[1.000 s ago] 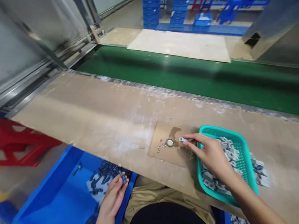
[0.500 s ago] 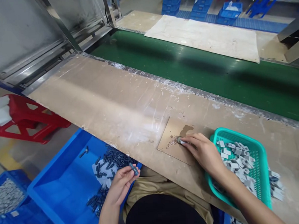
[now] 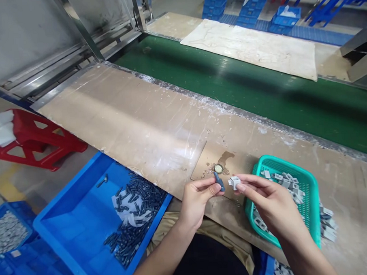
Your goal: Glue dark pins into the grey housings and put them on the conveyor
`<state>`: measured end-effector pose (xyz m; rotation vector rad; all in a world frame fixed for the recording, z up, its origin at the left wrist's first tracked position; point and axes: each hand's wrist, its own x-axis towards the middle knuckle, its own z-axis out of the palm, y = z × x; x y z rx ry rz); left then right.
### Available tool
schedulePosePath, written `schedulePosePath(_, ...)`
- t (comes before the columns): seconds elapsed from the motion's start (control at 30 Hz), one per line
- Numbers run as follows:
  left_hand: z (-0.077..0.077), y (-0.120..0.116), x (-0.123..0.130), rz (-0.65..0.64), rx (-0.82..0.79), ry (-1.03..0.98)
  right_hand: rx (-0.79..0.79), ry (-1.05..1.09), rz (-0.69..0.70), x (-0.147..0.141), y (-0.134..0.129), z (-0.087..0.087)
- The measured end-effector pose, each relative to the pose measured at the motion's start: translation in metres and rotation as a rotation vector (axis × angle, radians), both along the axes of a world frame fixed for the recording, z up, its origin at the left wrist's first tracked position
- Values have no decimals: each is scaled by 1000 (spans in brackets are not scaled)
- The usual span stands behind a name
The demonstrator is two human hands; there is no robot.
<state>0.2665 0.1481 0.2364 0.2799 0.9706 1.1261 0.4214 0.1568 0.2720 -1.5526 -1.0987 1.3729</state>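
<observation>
Between thumb and fingers, my left hand [image 3: 198,197] pinches a dark blue-grey plastic piece [image 3: 218,182] with a narrow stem pointing up. Just right of it, my right hand [image 3: 265,194] grips a small light grey square piece [image 3: 234,183]. A narrow gap separates the two pieces. Behind them, a small round cap [image 3: 218,168] lies on a thin brown board [image 3: 206,158] beside a wet patch. A green basket [image 3: 313,184] holding many light grey pieces [image 3: 290,181] stands under and beside my right forearm.
At the left, a blue bin [image 3: 68,211] holds many dark pieces [image 3: 143,200] and white paper. Loose grey pieces [image 3: 329,224] lie right of the basket. Beyond the worktable [image 3: 109,112] runs a green belt [image 3: 229,78]. A red stool [image 3: 40,139] stands at far left.
My left hand has moved right, from over the blue bin to the board, with the dark piece. My right hand has drawn back from the cap, and its grey piece now shows near the dark one.
</observation>
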Motion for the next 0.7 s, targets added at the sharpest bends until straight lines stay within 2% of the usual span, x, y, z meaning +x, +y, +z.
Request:
schedulePosePath(0.1,4,1,5,-23,52,54,22,-31,-35,-1,-6,1)
schedulePosePath(0.33,14,4,1,-75,168,294,53,-75,34,-6,-7,10)
schedulePosePath(0.5,16,8,5,-115,323,430,32,-84,32,-4,-3,1)
schedulePosePath(0.6,19,9,1,-42,409,614,92,-181,-44,17,25,-8)
schedulePosePath(0.7,16,9,-24,181,345,847,200,-485,-328,64,79,-16)
